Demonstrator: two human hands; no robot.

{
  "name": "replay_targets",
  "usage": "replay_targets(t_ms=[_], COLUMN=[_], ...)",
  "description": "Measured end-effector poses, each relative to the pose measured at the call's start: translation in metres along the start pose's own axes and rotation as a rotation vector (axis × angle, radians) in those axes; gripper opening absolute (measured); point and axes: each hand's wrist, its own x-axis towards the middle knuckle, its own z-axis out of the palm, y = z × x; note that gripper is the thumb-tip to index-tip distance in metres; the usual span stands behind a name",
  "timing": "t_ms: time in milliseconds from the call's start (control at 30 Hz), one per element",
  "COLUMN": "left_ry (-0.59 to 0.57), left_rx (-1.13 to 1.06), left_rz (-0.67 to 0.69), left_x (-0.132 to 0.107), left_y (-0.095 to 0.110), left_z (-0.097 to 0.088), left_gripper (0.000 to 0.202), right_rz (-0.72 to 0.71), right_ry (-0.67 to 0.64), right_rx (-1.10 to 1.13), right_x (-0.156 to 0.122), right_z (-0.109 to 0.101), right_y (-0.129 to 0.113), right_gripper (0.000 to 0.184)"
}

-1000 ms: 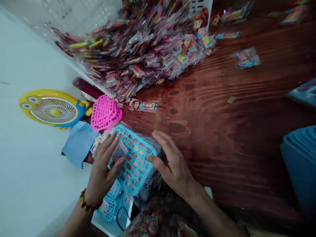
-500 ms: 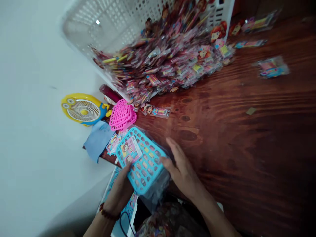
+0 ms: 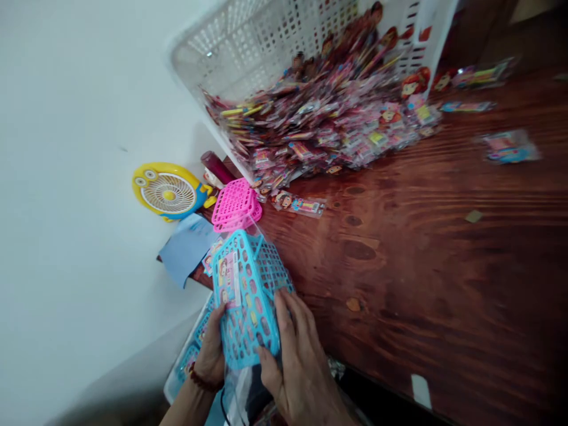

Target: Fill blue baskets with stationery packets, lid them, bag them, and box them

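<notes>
A small light-blue plastic basket (image 3: 246, 296) with a grid of holes is held at the near edge of the wooden table (image 3: 421, 248), tilted up on its side. Colourful packets show through its holes, and one cartoon packet lies against its left face. My left hand (image 3: 210, 355) grips its lower left side, a beaded bracelet on the wrist. My right hand (image 3: 295, 361) clasps its lower right side, fingers spread over the wall. A clear plastic bag hangs around the basket's bottom.
A big white perforated crate (image 3: 275, 41) lies tipped at the back, spilling a heap of cartoon packets (image 3: 328, 130) onto the table. Pink baskets (image 3: 235, 204), a yellow cartoon fan (image 3: 168, 192) and a blue cloth (image 3: 186, 248) sit at the left. More blue baskets (image 3: 195, 349) lie below.
The blue basket went from lying flat to tilted up on its side and nearer to me. Both hands moved from resting on top of it to gripping its sides. The view swung right.
</notes>
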Motion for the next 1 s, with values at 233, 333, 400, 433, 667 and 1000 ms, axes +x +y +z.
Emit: replay_targets(t_ms=[233,333,400,433,667,1000], left_ry=[0.115,0.339,0.435,0.464,0.697,0.861], left_rx=[-0.038,-0.148,-0.244,-0.292,-0.59,-0.987], left_rz=[0.222,0.274,0.271,0.268,0.37,0.235], left_x=[-0.059,-0.082,-0.095,-0.101,-0.109,0.003], left_y=[-0.005,-0.012,-0.017,-0.02,-0.069,-0.104], left_z=[-0.087,-0.116,-0.133,-0.142,-0.215,-0.303], left_gripper=[0.056,0.049,0.048,0.048,0.066,0.058], right_rz=[-0.19,-0.195,-0.167,-0.147,-0.103,-0.17], right_ry=[-0.229,-0.429,-0.527,-0.562,-0.803,-0.922], right_rx=[0.076,0.168,0.214,0.212,-0.046,-0.209], right_x=[0.002,0.006,0.006,0.005,-0.02,-0.035], right_z=[0.03,0.047,0.06,0.066,0.086,0.083], right_y=[-0.041,-0.047,-0.043,-0.038,0.029,0.078], right_gripper=[0.082,0.079,0.073,0.069,0.035,0.034])
